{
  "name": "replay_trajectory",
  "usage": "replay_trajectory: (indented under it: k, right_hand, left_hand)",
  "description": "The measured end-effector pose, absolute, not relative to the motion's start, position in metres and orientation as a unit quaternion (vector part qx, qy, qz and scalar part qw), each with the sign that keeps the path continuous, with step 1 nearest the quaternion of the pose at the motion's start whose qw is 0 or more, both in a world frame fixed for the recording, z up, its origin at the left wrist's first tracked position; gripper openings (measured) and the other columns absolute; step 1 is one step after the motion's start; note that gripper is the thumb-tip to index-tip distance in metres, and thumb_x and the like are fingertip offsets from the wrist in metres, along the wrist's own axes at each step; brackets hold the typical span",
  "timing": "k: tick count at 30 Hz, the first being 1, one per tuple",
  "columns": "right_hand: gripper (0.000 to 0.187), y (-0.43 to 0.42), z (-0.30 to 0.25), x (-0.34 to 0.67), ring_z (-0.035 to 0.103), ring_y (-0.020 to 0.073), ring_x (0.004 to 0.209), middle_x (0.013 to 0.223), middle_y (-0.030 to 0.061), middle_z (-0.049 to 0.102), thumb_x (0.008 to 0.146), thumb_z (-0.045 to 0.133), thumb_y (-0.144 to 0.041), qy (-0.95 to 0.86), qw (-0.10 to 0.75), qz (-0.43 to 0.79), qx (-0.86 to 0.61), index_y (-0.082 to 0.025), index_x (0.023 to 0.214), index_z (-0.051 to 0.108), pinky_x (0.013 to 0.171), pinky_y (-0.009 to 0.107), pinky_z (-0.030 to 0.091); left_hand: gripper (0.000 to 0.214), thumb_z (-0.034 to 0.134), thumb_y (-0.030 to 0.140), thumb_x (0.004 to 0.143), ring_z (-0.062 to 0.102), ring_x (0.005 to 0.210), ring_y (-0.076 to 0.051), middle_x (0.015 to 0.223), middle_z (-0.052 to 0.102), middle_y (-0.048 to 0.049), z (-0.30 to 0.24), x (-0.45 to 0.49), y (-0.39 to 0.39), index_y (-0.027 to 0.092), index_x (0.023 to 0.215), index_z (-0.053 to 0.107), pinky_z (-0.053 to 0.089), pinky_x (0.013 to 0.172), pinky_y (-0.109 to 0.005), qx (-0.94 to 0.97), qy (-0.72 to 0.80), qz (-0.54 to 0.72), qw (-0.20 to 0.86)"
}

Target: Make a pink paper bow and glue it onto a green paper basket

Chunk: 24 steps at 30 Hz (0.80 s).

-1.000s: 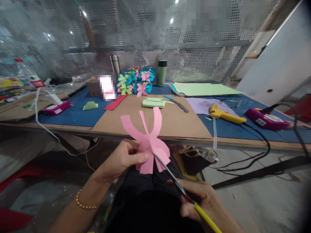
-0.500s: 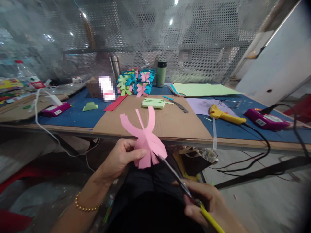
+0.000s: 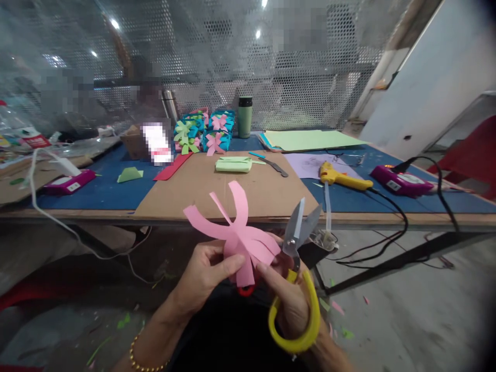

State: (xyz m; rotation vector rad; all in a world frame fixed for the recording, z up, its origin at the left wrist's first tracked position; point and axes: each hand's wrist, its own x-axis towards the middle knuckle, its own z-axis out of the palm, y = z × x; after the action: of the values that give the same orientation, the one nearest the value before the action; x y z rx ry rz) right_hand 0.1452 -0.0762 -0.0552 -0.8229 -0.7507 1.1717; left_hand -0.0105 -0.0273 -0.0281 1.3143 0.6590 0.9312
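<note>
Over my lap I hold a pink paper cut-out (image 3: 238,235) with several curved strips fanning out from a pinched middle. My left hand (image 3: 205,279) grips its left side between thumb and fingers. On its lower right, my right hand (image 3: 289,297) pinches a strip with the thumb. Scissors (image 3: 314,310) with yellow handles hang on that same hand, blades pointing up and apart, clear of the paper. Part of a red ring-like thing peeks out below the cut-out. The fingers behind the paper are hidden.
A cardboard sheet (image 3: 186,199) lies on the blue table, bearing a folded light-green paper bundle (image 3: 233,165) and a grey-bladed knife (image 3: 277,167). To the right rests a yellow glue gun (image 3: 344,178) with its cord hanging down. Blue boxes with paper bows (image 3: 220,129) stand behind.
My right hand has come up to the paper and now pinches it. The scissors have swung from pointing into the strips to upright, away from the paper. The view has shifted right.
</note>
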Motion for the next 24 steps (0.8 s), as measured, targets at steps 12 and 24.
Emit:
replay_trajectory:
  k: [12,24]
  right_hand:
    - [0.051,-0.081,-0.042,0.159,0.068,0.0244,0.085,0.101,0.0067,0.074,0.076,0.076,-0.039,-0.464,0.575,0.355,-0.573,-0.019,0.121,0.065,0.076,0.037,0.057]
    - [0.048,-0.080,-0.045,0.156,0.068,0.0217,0.070,0.084,0.0046,0.072,0.078,0.075,-0.044,-0.473,0.560,0.366,-0.573,-0.018,0.116,0.064,0.063,0.034,0.058]
  left_hand:
    - [0.026,0.078,0.034,0.080,0.060,0.066,-0.013,0.077,0.072,-0.0066,-0.028,0.000,-0.028,0.011,0.093,0.078,0.049,0.065,-0.024,0.501,0.311,0.384,0.711]
    - [0.023,0.074,0.035,0.084,0.059,0.066,-0.013,0.071,0.071,-0.0039,-0.031,0.004,-0.027,0.013,0.080,0.078,0.050,0.066,-0.024,0.497,0.356,0.467,0.638]
